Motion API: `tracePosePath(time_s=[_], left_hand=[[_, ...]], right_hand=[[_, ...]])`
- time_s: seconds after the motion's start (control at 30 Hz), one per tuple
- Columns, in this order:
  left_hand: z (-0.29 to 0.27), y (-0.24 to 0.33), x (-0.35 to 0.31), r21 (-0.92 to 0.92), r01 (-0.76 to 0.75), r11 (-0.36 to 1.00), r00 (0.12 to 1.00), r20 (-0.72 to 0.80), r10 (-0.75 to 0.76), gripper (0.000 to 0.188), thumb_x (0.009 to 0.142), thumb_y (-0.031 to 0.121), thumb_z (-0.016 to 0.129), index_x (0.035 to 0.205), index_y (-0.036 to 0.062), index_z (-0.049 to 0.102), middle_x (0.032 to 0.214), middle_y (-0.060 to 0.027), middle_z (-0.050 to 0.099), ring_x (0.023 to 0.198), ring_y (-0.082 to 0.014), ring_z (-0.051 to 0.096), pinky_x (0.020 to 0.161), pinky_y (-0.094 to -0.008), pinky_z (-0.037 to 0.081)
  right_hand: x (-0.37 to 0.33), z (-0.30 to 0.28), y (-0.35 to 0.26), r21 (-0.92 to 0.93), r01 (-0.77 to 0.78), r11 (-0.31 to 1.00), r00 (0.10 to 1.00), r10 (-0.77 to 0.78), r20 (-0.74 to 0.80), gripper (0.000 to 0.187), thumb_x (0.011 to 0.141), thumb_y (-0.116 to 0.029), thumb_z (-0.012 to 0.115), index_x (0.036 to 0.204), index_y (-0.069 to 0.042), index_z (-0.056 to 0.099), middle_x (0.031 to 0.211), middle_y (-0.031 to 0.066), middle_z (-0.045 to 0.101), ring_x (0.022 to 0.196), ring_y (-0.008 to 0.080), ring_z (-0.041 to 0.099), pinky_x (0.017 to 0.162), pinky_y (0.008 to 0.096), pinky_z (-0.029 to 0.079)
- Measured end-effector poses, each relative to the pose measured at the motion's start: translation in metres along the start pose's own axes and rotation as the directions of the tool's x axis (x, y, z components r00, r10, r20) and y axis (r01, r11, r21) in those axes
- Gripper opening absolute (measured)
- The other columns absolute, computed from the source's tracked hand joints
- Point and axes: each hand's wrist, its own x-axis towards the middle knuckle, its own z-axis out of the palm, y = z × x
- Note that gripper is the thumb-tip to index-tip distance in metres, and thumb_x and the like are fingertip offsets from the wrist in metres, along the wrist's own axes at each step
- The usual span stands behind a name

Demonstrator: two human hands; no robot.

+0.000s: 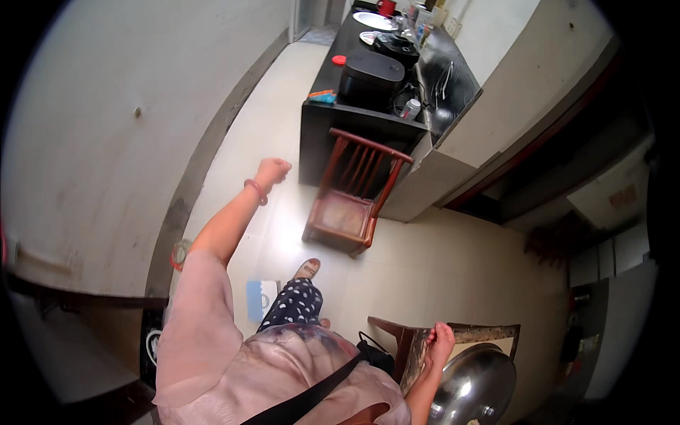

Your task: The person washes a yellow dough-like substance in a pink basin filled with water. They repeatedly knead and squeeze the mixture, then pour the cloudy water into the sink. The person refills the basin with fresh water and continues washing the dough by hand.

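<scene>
My left hand (272,171), with a reddish bangle (256,192) round its wrist, is stretched forward over the floor. Its fingers are curled closed and nothing shows in them. To its right stands a reddish-brown wooden chair (347,212) with a slatted back; the hand is apart from it. Lower right, my right hand (440,343) hangs beside a low wooden stool or small table (400,347). Its fingers are bent together, with no object visible. Just right of that forearm is a large shiny metal lid (478,386).
Behind the chair, a black counter (333,78) carries a black boxy appliance (372,74), a white plate (375,21), a red mug (386,7) and a grey-white can (411,108). A blue-and-white box (262,299) lies on the floor beside my leg. A pale wall (142,142) runs along the left.
</scene>
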Motion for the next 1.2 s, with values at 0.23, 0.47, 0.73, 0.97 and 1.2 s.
tracePosePath(time_s=[0.23,0.47,0.73,0.97,1.2], left_hand=[[0.035,0.065,0.244,0.286,-0.24,0.928,0.959,-0.08,0.273,0.014,0.072,0.012,0.07,0.08,0.0018,0.065,0.069,-0.0074,0.064,0.062,-0.0132,0.059,0.06,-0.0271,0.049],[0.067,0.106,0.357,0.871,-0.311,0.38,0.912,0.161,0.378,0.024,0.07,0.02,0.069,0.089,0.0056,0.066,0.092,-0.0124,0.062,0.089,-0.028,0.06,0.077,-0.037,0.049],[0.069,0.114,0.429,0.853,-0.373,0.366,0.89,0.217,0.402,0.013,0.074,0.014,0.059,0.081,0.0068,0.067,0.082,-0.0168,0.063,0.078,-0.0322,0.062,0.072,-0.04,0.05],[0.076,0.203,0.375,0.577,-0.448,0.683,0.891,0.348,0.29,0.016,0.065,0.011,0.072,0.073,-0.0004,0.064,0.066,-0.0145,0.061,0.059,-0.0239,0.059,0.059,-0.0343,0.047],[0.152,0.243,0.182,0.146,-0.225,0.963,0.741,0.668,0.072,0.01,0.073,0.004,0.068,0.07,-0.0008,0.06,0.063,-0.0026,0.057,0.056,-0.0091,0.052,0.052,-0.0247,0.043]], right_hand=[[0.026,0.033,-0.011,0.183,-0.054,0.982,0.918,0.121,-0.378,0.006,0.086,-0.013,0.055,0.088,-0.007,0.056,0.062,-0.0008,0.051,0.047,0.0066,0.046,0.04,0.0185,0.039],[0.028,0.102,-0.02,0.09,-0.113,0.99,0.86,0.143,-0.49,0.007,0.086,-0.012,0.055,0.089,-0.006,0.056,0.063,0.001,0.053,0.047,0.0076,0.046,0.038,0.02,0.039],[0.032,0.14,-0.02,0.133,-0.199,0.971,0.796,0.239,-0.556,0.004,0.085,-0.009,0.055,0.088,-0.007,0.055,0.062,0.0017,0.052,0.046,0.0086,0.044,0.04,0.0203,0.038],[0.012,0.151,0.005,0.125,-0.197,0.972,0.759,0.232,-0.609,0.005,0.085,-0.011,0.055,0.088,-0.006,0.055,0.062,0.0011,0.053,0.045,0.0072,0.044,0.041,0.0195,0.037],[-0.058,0.139,0.036,0.076,-0.086,0.993,0.737,0.115,-0.666,0.008,0.084,-0.009,0.056,0.087,-0.002,0.058,0.064,0.0022,0.054,0.05,0.0073,0.046,0.045,0.02,0.037]])
